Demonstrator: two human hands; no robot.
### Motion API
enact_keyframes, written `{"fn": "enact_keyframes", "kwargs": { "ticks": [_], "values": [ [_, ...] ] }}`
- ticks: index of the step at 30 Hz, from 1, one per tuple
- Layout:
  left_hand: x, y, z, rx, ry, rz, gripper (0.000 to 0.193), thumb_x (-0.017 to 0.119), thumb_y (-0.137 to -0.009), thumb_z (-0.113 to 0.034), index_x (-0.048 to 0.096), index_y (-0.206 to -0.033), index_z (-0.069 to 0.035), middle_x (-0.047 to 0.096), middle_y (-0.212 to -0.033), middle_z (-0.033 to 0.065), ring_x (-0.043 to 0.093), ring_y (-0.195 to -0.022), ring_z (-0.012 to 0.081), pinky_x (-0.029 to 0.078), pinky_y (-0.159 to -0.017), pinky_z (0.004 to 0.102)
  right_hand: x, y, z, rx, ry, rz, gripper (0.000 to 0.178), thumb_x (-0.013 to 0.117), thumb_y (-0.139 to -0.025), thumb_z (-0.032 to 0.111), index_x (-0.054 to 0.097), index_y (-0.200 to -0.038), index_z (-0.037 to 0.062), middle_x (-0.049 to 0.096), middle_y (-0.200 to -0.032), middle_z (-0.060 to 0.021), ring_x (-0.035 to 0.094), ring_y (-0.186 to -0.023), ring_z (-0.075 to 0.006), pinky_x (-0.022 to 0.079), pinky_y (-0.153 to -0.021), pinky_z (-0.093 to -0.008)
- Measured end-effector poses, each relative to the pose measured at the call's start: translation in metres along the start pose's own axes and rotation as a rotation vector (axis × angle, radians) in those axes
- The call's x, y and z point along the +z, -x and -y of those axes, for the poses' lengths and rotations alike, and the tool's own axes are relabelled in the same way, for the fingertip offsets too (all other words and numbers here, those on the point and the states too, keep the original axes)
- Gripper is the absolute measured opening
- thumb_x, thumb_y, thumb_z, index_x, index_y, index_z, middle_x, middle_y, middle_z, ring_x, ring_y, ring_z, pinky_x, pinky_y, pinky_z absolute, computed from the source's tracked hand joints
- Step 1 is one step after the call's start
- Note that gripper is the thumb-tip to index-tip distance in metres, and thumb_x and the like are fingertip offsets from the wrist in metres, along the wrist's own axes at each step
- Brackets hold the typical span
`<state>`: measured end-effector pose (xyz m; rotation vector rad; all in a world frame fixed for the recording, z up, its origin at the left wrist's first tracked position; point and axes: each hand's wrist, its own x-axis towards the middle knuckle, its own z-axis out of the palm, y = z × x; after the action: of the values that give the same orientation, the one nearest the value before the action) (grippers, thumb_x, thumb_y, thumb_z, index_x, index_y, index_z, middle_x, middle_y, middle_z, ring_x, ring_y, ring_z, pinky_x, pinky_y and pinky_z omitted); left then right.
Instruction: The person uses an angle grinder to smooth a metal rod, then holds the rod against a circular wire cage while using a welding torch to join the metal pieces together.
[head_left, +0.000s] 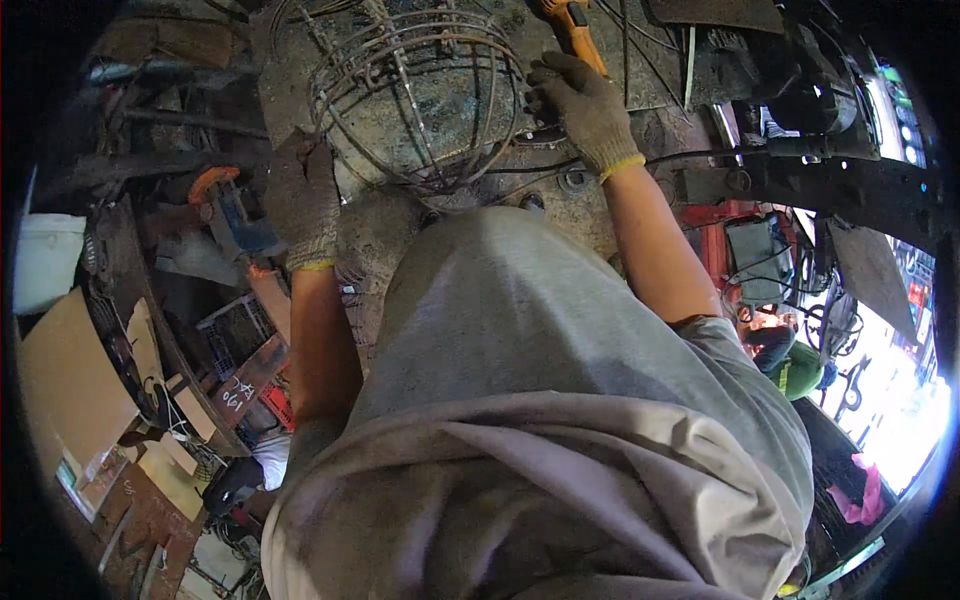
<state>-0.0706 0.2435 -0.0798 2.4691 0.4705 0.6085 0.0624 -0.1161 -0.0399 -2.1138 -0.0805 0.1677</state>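
A round cage of bent metal rods (pixel 425 100) lies in front of me on a worn, stained metal surface (pixel 395 130). My left hand (pixel 303 200), in a dirty knitted glove with a yellow cuff, is at the cage's left edge. Its fingers look closed on the rim, partly lost in shadow. To the right of the cage is my right hand (pixel 590 110), gloved likewise. Its fingers are loosely bent and apart, pointing at the rim, and nothing shows in them. Just beyond that hand lies a yellow-orange power tool (pixel 578 35), its far end cut off by the frame.
A dark cable (pixel 700 153) runs right from the cage. An orange-and-blue clamp-like tool (pixel 235 215), crates (pixel 235 330) and a white bucket (pixel 48 262) are at left. Red equipment (pixel 715 245) and a person in a green helmet (pixel 798 372) are at right.
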Motion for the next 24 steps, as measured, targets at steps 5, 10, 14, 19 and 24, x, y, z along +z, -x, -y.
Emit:
{"fn": "enact_keyframes", "kwargs": {
  "ticks": [5, 10, 14, 19, 24],
  "values": [
    [-0.022, -0.001, -0.04, 0.027, -0.119, 0.037, 0.04, 0.068, -0.094, -0.034, 0.07, -0.122, -0.005, 0.071, -0.119, 0.0187, 0.069, -0.109, 0.0356, 0.053, -0.094, 0.0426, 0.011, 0.002, 0.023, -0.12, 0.273, -0.016, 0.038, 0.061, -0.096, 0.037, 0.072, -0.125, 0.0152, 0.074, -0.116, -0.0176, 0.07, -0.108, -0.0377, 0.054, -0.096, -0.0445],
    [-0.018, -0.002, -0.042, -0.043, -0.078, 0.021, 0.036, 0.067, -0.096, -0.033, 0.072, -0.121, -0.008, 0.071, -0.122, 0.0185, 0.069, -0.112, 0.0362, 0.054, -0.094, 0.0436, 0.021, -0.008, 0.016, -0.175, 0.296, -0.062, 0.033, 0.064, -0.095, 0.034, 0.075, -0.118, 0.0135, 0.074, -0.112, -0.0185, 0.07, -0.106, -0.0393, 0.054, -0.093, -0.0477],
    [-0.016, -0.004, -0.045, -0.08, -0.131, 0.036, 0.035, 0.065, -0.097, -0.033, 0.073, -0.122, -0.01, 0.071, -0.123, 0.018, 0.069, -0.113, 0.036, 0.054, -0.095, 0.0438, 0.027, -0.01, 0.013, -0.206, 0.329, -0.117, 0.031, 0.064, -0.095, 0.033, 0.076, -0.116, 0.0127, 0.074, -0.109, -0.0183, 0.07, -0.103, -0.0399, 0.054, -0.091, -0.0485],
    [-0.01, -0.001, -0.031, 0.009, -0.147, -0.036, 0.037, 0.065, -0.097, -0.034, 0.072, -0.124, -0.009, 0.074, -0.117, 0.0168, 0.073, -0.102, 0.0346, 0.057, -0.086, 0.0433, 0.029, -0.011, 0.013, -0.239, 0.328, -0.127, 0.029, 0.064, -0.096, 0.033, 0.076, -0.113, 0.0121, 0.074, -0.109, -0.0183, 0.07, -0.102, -0.0411, 0.054, -0.089, -0.0486],
    [-0.005, -0.005, 0.007, 0.14, -0.199, 0.067, 0.029, 0.068, -0.097, -0.021, 0.07, -0.123, -0.007, 0.072, -0.117, 0.0161, 0.072, -0.103, 0.0328, 0.057, -0.083, 0.0412, 0.032, -0.014, 0.008, -0.235, 0.333, -0.147, 0.029, 0.064, -0.096, 0.032, 0.075, -0.113, 0.0113, 0.074, -0.107, -0.0192, 0.069, -0.103, -0.041, 0.054, -0.088, -0.0481]
  ]
}}
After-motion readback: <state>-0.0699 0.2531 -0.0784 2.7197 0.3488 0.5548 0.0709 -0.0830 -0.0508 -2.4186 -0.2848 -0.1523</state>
